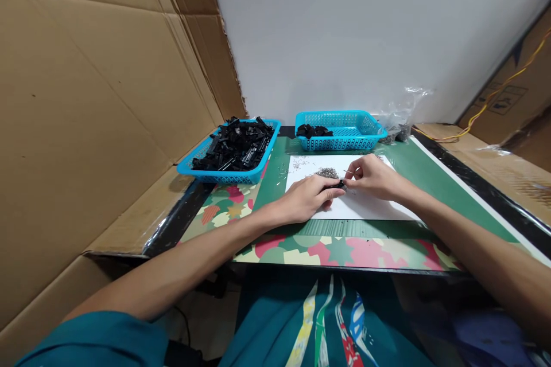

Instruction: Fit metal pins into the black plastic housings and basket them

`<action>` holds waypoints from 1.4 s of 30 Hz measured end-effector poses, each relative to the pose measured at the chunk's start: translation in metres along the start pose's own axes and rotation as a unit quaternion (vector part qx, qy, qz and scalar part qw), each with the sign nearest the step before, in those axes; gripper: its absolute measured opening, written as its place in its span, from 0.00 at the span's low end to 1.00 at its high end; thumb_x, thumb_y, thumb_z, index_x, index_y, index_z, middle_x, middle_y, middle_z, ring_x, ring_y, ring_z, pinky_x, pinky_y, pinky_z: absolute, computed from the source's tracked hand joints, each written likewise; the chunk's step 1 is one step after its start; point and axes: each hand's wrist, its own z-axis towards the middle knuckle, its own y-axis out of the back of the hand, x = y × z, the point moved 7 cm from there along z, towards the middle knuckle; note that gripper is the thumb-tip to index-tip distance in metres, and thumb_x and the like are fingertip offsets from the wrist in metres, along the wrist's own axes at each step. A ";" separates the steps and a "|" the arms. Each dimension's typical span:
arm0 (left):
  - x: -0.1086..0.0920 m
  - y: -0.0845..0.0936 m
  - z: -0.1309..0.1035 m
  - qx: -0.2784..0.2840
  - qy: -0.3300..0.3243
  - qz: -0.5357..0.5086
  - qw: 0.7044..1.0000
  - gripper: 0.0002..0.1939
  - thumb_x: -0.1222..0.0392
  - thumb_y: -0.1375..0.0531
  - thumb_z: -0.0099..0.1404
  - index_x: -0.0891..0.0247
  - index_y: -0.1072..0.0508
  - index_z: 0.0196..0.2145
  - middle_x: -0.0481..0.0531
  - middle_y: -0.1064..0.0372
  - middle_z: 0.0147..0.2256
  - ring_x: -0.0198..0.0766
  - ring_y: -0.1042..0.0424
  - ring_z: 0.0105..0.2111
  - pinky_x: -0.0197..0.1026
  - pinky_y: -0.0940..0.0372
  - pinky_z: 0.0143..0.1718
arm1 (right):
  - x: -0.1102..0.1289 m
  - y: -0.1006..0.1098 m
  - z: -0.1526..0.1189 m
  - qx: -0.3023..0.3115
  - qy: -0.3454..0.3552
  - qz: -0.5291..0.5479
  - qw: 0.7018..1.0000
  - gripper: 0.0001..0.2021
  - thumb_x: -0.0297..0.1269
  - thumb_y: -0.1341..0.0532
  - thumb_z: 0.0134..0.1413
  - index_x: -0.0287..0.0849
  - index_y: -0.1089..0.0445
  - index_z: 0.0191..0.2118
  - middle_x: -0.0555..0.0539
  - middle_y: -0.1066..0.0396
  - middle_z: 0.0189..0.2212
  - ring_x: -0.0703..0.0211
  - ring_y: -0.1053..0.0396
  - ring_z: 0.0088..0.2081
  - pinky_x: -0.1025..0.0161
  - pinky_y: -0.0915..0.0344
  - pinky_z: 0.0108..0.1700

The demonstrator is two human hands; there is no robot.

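Two hands [309, 196] [371, 178] touch one black part [341, 184] near two blue baskets [228, 175] [348, 142].

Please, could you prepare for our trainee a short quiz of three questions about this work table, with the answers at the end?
1. True or false: the left basket holds fewer black parts than the right basket.
2. The left hand and right hand meet above:
A) a basket
B) a white sheet
C) a plastic bag
3. Fill in: the left hand's fingers are at a small ____ part.

Key: 1 false; 2 B; 3 black
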 end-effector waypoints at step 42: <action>-0.003 0.015 0.002 -0.088 -0.074 -0.045 0.992 0.19 0.49 0.46 0.78 0.64 0.25 0.54 0.50 0.27 0.34 0.36 0.33 0.29 0.38 0.39 0.34 | 0.002 0.003 -0.006 0.100 0.122 -0.030 0.987 0.11 0.41 0.36 0.61 0.41 0.19 0.36 0.53 0.39 0.21 0.62 0.48 0.26 0.60 0.50 0.31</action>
